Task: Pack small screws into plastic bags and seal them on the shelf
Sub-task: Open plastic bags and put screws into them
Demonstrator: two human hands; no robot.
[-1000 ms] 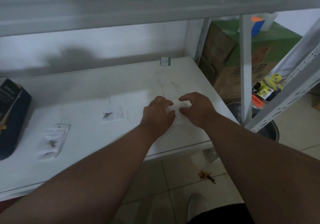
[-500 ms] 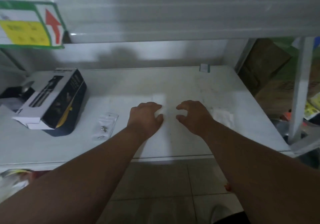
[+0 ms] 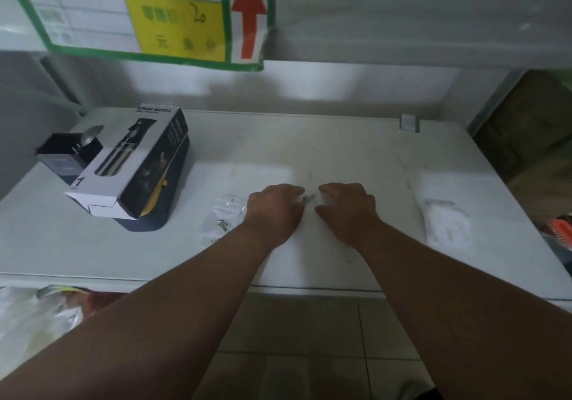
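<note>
A small clear bag (image 3: 311,199) with a screw lies mid-shelf (image 3: 340,152), between both hands. Left hand (image 3: 275,211) pinches its left edge, fingers curled; right hand (image 3: 348,209) pinches its right edge likewise. At 9 o'clock of the left hand, touching it, lies a second bag (image 3: 221,220) holding screws (image 3: 223,224). Farther toward 10 o'clock stands a dark box (image 3: 145,167). At 3 o'clock of the right hand, well apart, lies a stack of empty bags (image 3: 447,223). At 12 o'clock above hangs a sign (image 3: 173,12).
</note>
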